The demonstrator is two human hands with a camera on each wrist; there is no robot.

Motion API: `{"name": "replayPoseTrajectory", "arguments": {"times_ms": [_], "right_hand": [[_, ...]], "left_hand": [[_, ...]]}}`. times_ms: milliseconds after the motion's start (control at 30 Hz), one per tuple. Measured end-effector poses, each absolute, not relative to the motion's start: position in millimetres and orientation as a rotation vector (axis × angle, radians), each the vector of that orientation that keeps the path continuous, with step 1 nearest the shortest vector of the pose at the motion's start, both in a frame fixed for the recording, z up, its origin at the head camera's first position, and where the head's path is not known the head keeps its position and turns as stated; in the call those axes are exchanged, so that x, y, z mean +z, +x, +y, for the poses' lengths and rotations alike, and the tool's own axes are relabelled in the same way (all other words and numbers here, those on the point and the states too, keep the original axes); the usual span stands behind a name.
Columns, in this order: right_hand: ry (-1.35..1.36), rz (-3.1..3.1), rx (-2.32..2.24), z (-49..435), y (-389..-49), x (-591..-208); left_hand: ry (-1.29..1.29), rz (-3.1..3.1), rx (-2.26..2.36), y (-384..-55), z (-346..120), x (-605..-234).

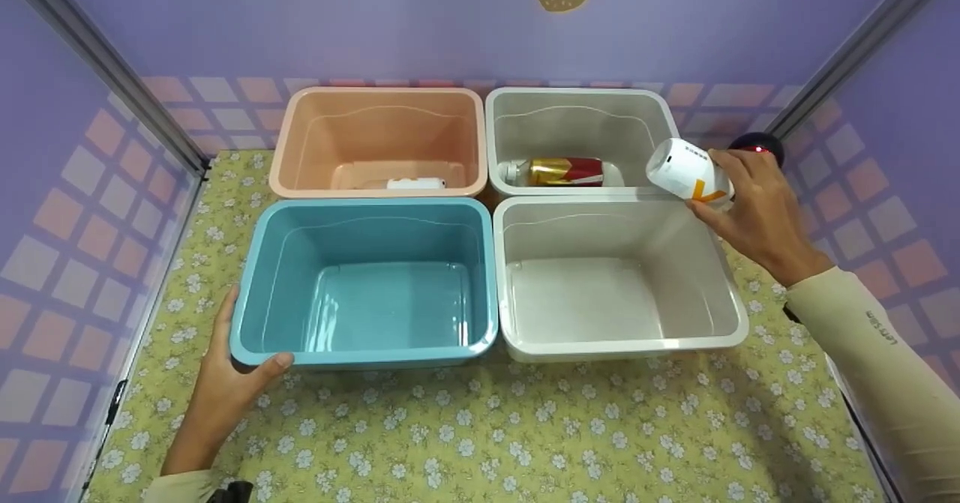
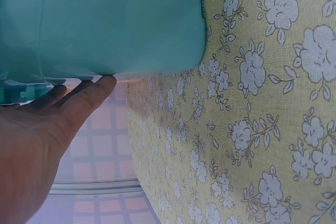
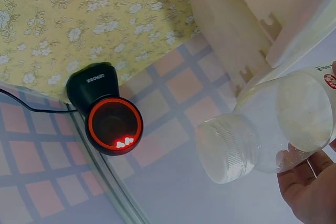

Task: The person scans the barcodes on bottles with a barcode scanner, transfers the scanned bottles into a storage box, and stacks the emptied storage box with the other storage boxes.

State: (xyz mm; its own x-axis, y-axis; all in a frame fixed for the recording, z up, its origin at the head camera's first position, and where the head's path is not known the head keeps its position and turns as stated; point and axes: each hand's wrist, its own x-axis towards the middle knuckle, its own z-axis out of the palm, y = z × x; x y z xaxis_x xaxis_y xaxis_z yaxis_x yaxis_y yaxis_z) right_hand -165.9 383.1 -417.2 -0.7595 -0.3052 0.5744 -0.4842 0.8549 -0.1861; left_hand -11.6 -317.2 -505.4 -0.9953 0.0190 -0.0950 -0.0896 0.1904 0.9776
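In the head view, my right hand point(image 1: 757, 203) grips a clear plastic bottle point(image 1: 686, 172) with a white label above the right-hand bins. The right wrist view shows its white cap point(image 3: 227, 148) turned toward a black barcode scanner point(image 3: 107, 111) with a lit red ring. My left hand point(image 1: 229, 379) rests at the near left corner of the blue bin point(image 1: 364, 354), thumb at the front rim. Along the bin's outer side, its fingers point(image 2: 89, 95) lie fairly straight in the left wrist view.
Behind the blue bin stands an orange bin point(image 1: 375, 124) with a white-labelled item point(image 1: 416, 184) inside. The far grey bin point(image 1: 581, 124) holds a red-and-gold bottle point(image 1: 566, 172) on its side. A near grey bin point(image 1: 622, 349) adjoins the blue one. Purple walls point(image 1: 450, 23) enclose the flowered cloth point(image 1: 450, 435).
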Motion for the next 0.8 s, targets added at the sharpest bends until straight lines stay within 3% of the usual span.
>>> {"name": "replayPoseTrajectory", "arguments": {"times_ms": [800], "right_hand": [[0.645, -2.509, 0.405, 362, -176, -405]], "left_hand": [[-0.061, 2.360, 1.936, -12, -318, -508]]}}
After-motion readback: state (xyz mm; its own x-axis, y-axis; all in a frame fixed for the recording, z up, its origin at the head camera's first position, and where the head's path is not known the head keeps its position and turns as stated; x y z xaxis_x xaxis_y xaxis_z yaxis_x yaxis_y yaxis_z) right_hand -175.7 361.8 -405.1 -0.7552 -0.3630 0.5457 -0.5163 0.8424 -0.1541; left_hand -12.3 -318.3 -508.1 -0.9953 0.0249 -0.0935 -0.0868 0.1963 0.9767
